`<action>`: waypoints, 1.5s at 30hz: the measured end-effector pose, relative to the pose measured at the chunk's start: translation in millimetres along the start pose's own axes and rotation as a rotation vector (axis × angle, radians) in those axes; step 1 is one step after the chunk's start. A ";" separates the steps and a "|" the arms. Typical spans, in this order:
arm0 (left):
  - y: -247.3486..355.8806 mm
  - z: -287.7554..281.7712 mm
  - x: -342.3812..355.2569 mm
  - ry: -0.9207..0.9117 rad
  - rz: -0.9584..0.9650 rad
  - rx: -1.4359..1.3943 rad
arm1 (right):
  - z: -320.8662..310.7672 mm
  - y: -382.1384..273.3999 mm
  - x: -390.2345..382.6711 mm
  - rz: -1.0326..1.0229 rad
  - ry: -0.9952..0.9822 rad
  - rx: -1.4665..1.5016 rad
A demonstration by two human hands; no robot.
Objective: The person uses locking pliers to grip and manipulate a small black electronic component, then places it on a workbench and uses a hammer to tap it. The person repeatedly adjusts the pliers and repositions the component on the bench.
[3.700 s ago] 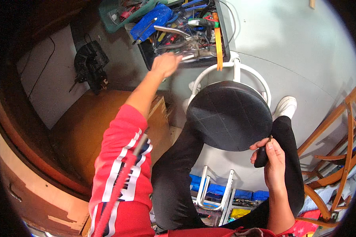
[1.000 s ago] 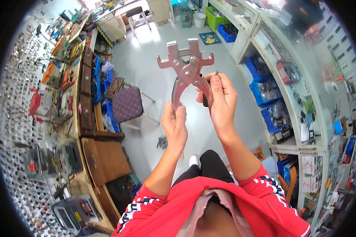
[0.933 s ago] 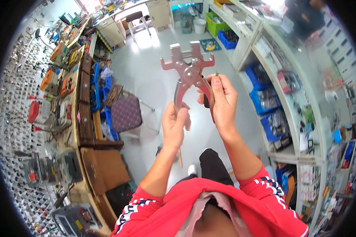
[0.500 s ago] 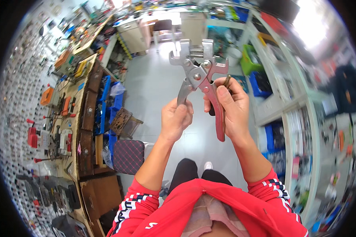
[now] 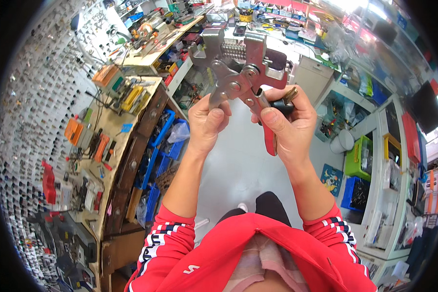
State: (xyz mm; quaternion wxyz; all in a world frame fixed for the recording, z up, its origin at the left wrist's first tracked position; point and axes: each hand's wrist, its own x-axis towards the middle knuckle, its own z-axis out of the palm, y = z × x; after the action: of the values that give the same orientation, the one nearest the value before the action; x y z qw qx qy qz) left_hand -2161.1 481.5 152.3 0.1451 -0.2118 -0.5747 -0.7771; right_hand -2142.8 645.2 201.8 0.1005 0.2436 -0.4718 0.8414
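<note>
I hold a large metal plier-like tool (image 5: 238, 65) with red handles up in front of me. My left hand (image 5: 207, 121) is closed around its left handle. My right hand (image 5: 287, 124) grips the red right handle, and a small black and brass object (image 5: 284, 100) sits between its thumb and fingers. The tool's grey jaws spread wide at the top, with a toothed block between them.
A wooden workbench (image 5: 117, 131) covered with tools runs along my left, with blue bins (image 5: 158, 146) under it. The wall at far left is hung with many small items. White shelving (image 5: 389, 160) with coloured boxes stands on my right. Grey floor (image 5: 238, 165) lies below.
About 3.7 s ago my left hand reached into a tool tray beside a black stool. Since then both hands hold the plier tool raised, and my view has tilted further up across the shop.
</note>
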 end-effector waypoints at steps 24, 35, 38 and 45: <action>-255.6 -64.2 529.0 0.090 0.138 0.018 | -178.6 240.0 542.1 -0.127 -0.018 0.065; -310.7 -72.8 700.8 -0.039 0.161 -0.058 | -218.5 273.7 696.3 -0.321 0.033 -0.009; -324.3 -67.1 724.5 -0.071 0.153 -0.030 | -243.7 278.9 722.1 -0.292 0.012 -0.075; -375.1 -88.2 741.5 -0.021 -0.064 0.063 | -315.7 300.3 757.3 0.119 0.084 -0.211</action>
State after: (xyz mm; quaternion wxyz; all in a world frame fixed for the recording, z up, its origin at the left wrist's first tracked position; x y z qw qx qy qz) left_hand -2995.1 522.1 186.0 0.1208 -0.1970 -0.6068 -0.7605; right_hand -3014.2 704.7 222.5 0.0951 0.1677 -0.5667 0.8011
